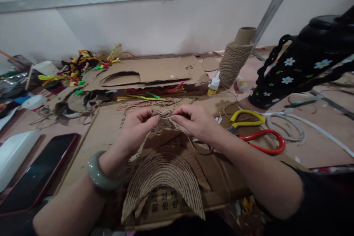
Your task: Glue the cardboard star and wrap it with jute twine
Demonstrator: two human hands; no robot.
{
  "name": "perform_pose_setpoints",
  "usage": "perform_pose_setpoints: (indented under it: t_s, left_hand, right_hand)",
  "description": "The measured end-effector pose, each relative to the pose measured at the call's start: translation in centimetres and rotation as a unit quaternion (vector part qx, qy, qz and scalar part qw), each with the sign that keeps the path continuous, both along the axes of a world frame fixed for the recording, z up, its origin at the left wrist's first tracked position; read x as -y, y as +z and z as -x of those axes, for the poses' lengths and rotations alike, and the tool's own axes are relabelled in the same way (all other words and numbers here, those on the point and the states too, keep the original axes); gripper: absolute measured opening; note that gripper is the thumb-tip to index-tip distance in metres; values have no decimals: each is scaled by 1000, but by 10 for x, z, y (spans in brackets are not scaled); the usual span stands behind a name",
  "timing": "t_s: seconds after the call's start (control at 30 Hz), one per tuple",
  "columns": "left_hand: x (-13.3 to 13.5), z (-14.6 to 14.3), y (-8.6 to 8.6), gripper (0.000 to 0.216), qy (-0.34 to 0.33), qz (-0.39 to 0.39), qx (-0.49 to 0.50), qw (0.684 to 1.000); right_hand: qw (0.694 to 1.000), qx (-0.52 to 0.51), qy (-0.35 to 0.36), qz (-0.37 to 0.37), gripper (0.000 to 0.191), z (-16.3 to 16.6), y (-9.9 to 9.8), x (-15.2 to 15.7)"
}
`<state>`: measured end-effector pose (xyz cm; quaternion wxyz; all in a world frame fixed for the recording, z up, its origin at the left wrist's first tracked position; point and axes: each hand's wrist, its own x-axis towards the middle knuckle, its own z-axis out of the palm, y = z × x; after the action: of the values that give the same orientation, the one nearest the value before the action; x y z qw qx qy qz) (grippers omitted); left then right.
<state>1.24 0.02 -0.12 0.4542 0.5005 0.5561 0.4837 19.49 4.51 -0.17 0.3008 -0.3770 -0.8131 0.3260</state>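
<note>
My left hand, with a grey-green bangle on the wrist, and my right hand meet over a flat cardboard sheet. Both pinch a small knotted piece of jute twine between thumb and fingers. Loose twine trails away from the knot across the cardboard. Nearer to me lies a twine-wrapped cardboard arch, flat on the sheet and just below my wrists.
Red and yellow scissors lie right of my right hand. Behind stand a glue bottle, a twine spool and a black flowered bag. Cut cardboard and coloured pipe cleaners lie at the back; a phone at left.
</note>
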Motion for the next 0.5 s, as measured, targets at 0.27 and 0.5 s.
perform_pose_setpoints:
  t_s: [0.27, 0.5]
  left_hand:
    - [-3, 3, -1, 13, -6, 9, 2, 1000]
    - [0, -4, 2, 11, -20, 20, -8, 1000]
  right_hand:
    - [998, 26, 2, 55, 19, 5, -1, 0]
    - [997, 51, 15, 49, 20, 8, 2, 1]
